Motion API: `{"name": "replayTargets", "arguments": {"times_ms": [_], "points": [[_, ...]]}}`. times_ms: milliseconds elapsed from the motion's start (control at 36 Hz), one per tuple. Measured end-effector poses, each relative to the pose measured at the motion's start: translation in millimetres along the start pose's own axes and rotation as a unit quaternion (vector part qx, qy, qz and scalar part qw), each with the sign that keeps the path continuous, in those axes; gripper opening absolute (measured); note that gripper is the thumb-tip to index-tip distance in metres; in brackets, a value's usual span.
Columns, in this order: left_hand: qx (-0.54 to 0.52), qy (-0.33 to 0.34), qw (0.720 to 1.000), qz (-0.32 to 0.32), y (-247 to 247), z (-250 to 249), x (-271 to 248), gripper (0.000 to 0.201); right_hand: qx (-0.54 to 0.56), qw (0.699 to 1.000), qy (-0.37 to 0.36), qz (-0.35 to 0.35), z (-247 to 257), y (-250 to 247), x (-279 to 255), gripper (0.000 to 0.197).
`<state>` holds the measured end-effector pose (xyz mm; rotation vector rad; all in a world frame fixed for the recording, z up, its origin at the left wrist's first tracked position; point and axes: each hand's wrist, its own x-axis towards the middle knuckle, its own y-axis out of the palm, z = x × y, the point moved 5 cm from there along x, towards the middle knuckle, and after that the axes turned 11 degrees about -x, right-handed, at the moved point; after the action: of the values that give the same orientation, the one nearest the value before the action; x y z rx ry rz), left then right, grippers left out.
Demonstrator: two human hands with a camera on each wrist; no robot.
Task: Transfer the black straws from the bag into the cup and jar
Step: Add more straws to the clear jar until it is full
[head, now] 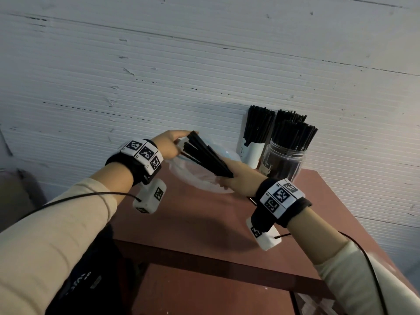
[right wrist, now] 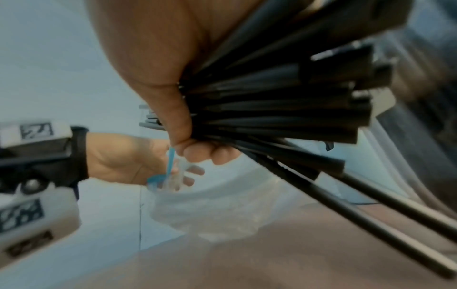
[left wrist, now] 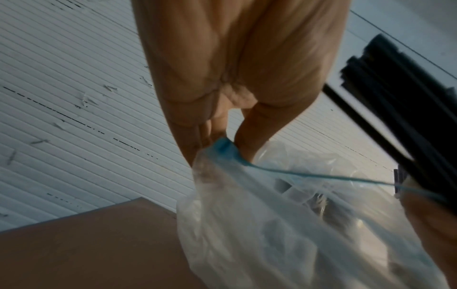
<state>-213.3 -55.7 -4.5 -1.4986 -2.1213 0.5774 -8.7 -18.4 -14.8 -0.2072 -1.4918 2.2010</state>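
Note:
My right hand (head: 229, 176) (right wrist: 188, 144) grips a fanned bundle of black straws (head: 205, 155) (right wrist: 284, 109) (left wrist: 400, 109) above the clear plastic bag (head: 195, 176) (left wrist: 284, 224) (right wrist: 210, 211). My left hand (head: 169, 144) (left wrist: 222, 140) pinches the bag's blue-edged rim and holds it up over the red-brown table (head: 204, 223). Against the wall at the back right stand a white paper cup (head: 251, 151) and a clear jar (head: 284, 160), both packed with upright black straws.
A white ribbed wall (head: 159, 76) runs right behind the table. The table's near edge (head: 204, 255) and right edge fall off close to my arms. A lower red-brown surface (head: 204, 292) lies beneath it. Cables trail from both wrist cameras.

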Motion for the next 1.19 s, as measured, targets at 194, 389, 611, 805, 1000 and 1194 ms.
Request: {"name": "replayTargets", "arguments": {"times_ms": [194,389,611,805,1000,1194], "points": [[-0.027,-0.008,1.000,-0.011,1,-5,-4,0.057,0.106,0.991,-0.024,-0.072,-4,-18,0,0.013],[0.037,0.016,0.999,-0.017,24,-27,-9,0.069,0.147,0.981,-0.049,-0.119,5,-35,2,0.027],[0.073,0.029,0.996,-0.045,23,-37,-9,0.069,0.110,0.983,-0.041,-0.144,9,-50,-2,0.019],[0.069,0.017,0.996,-0.045,22,-32,-12,0.069,0.092,0.979,-0.018,-0.179,-3,-52,-8,0.035],[0.074,-0.004,0.997,-0.038,30,-27,-14,0.066,0.118,0.979,-0.013,-0.165,-5,-43,-5,0.023],[0.080,-0.006,0.996,-0.045,29,-25,-12,0.067,0.141,0.972,0.019,-0.189,-3,-42,-5,0.014]]}}
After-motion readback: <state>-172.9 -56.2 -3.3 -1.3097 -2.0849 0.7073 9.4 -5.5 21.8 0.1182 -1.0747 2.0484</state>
